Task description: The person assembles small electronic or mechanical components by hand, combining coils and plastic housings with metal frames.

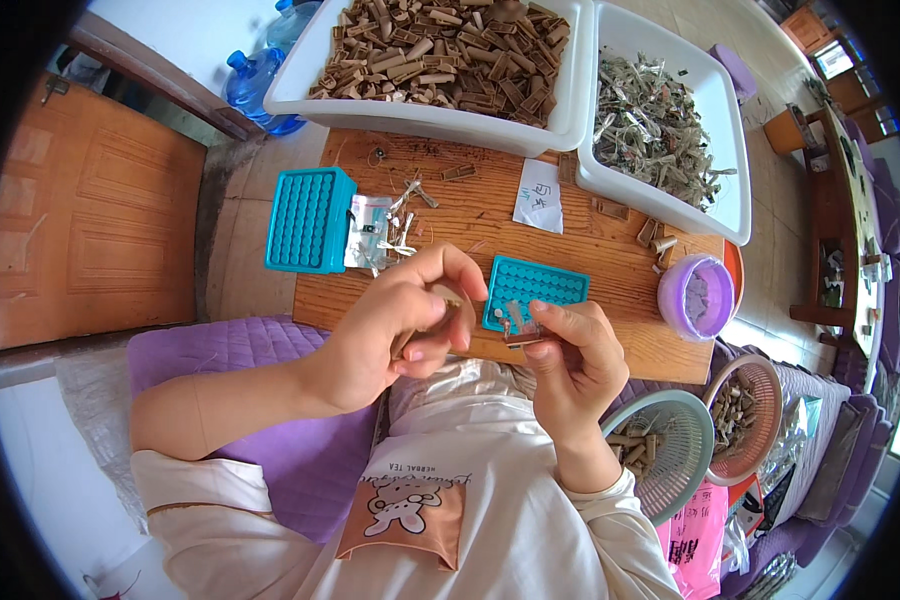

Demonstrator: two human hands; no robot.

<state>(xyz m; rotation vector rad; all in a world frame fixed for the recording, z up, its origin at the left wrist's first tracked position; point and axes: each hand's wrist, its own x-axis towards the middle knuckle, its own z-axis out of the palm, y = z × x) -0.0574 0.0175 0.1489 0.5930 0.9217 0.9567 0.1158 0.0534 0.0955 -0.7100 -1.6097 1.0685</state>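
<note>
My left hand (395, 320) is raised over the near table edge, its fingers curled round a small brown plastic piece (452, 301) that they mostly hide. Close beside it, my right hand (578, 358) pinches a small part with a clear strip and a brown base (522, 335) between thumb and fingers. The two hands are apart. Behind the right hand a teal tray with rows of round pockets (540, 278) lies on the wooden table (450, 225). To the left stands a stack of similar teal trays (310, 220), with a loose pile of wired parts (400, 225) next to it.
A white tub of brown plastic shells (578, 70) and another of clear wired strips (735, 150) stand at the back. A purple bowl (667, 300) sits at the right edge. Green (685, 450) and pink baskets (765, 425) stand at lower right. Paper (538, 195) lies mid-table.
</note>
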